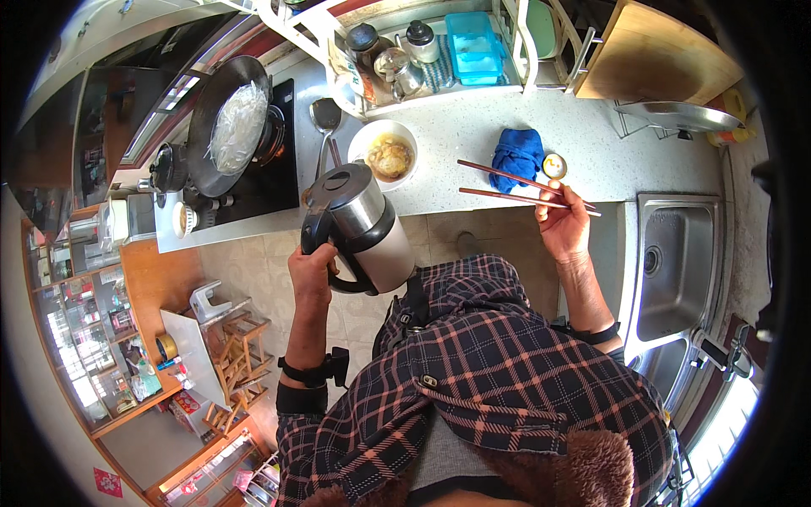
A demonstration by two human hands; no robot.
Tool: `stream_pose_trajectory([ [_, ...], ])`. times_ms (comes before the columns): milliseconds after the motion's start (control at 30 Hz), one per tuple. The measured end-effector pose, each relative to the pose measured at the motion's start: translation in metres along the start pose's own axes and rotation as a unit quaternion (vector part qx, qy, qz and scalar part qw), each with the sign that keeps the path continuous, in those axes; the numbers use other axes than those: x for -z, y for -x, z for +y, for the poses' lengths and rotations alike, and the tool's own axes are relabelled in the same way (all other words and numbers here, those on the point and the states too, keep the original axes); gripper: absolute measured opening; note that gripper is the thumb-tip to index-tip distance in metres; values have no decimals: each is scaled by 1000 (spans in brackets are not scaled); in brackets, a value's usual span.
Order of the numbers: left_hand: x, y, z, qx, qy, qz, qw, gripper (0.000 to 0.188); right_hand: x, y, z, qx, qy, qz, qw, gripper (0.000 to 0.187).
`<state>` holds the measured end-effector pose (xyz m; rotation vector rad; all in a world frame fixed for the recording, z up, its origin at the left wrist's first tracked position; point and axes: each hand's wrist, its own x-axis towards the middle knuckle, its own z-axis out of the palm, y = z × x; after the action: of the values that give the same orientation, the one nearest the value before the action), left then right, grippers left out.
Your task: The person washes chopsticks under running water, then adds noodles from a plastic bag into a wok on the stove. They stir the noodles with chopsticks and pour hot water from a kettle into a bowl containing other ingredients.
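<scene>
My left hand is closed round the black handle of a steel kettle with a dark lid. The kettle is held in front of the counter's edge, its top close to a white bowl with brownish food in it. In my right hand is a pair of dark chopsticks, slightly spread, their tips pointing left over the counter. Just beyond that hand lie a crumpled blue cloth and a small round dish or lid with a pale yellowish surface.
A wok with translucent whitish contents sits on the black stove at left. A ladle lies left of the bowl. Behind stands a rack with jars and a blue container. At right are a steel sink and a leaning wooden board.
</scene>
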<state>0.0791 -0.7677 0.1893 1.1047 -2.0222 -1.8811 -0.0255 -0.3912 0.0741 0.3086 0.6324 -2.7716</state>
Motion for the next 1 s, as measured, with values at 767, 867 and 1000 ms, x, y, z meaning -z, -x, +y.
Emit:
stream_pose_trajectory([
  [767,4,-3,4,17,-31,-18,999,9,-4,-2,11,-9,-14,49,999,27],
  [867,3,-3,5,19,-34,-23,999,9,-2,-3,12,-16,-27,9,999,30],
  [1000,1,-3,7,17,-33,-31,999,9,0,-4,13,-12,-32,3,999,30],
])
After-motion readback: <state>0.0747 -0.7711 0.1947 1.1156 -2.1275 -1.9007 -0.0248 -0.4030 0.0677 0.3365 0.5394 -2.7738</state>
